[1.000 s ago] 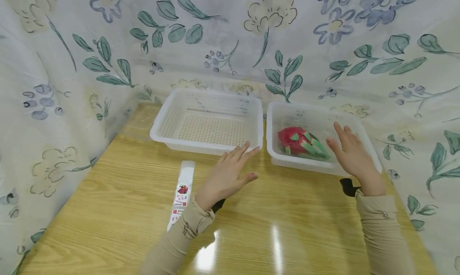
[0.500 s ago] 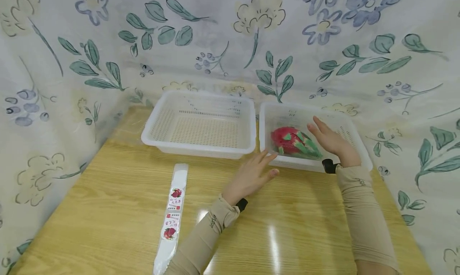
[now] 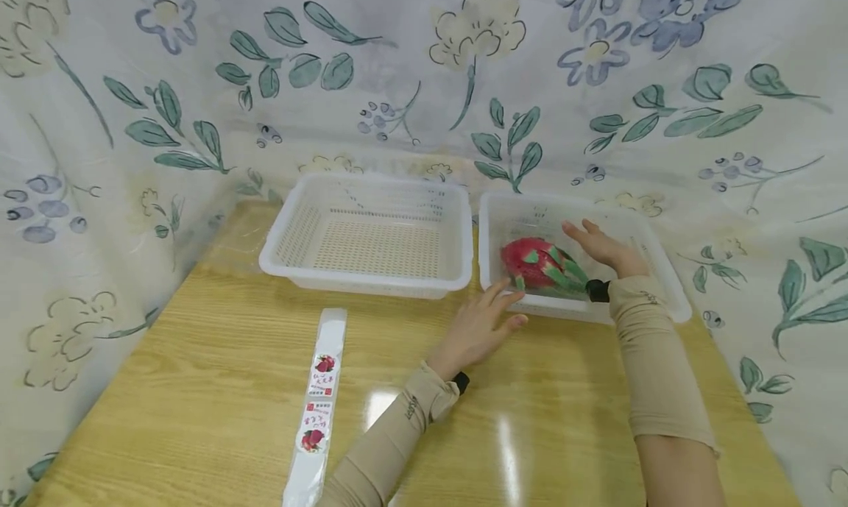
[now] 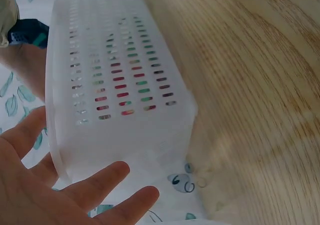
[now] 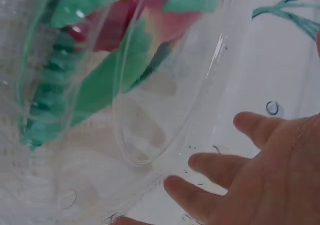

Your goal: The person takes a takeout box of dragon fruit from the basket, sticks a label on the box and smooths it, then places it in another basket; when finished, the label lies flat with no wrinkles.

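A pink-red dragon fruit [image 3: 530,263] with green scales lies in the right white plastic basket [image 3: 563,305]. Clear plastic packaging [image 5: 131,140] covers the fruit in the right wrist view. My right hand [image 3: 596,243] reaches over this basket, beside the fruit, with its fingers extended and nothing held. At the basket's front left corner is my left hand [image 3: 473,329], fingers spread. In the left wrist view those fingertips [image 4: 117,172] overlap the corner of the slotted basket wall [image 4: 125,140], and red and green show through the slots.
A second white basket [image 3: 371,282] with a perforated floor stands to the left. A white strip [image 3: 316,404] with two dragon fruit labels lies on the wooden table [image 3: 218,389]. Clear plastic [image 3: 241,231] sits at the table's back left. Floral cloth [image 3: 411,73] hangs behind.
My left hand has moved right, from the left basket's front corner to the right basket's. My right hand has moved left and farther over the right basket. The head view has shifted slightly.
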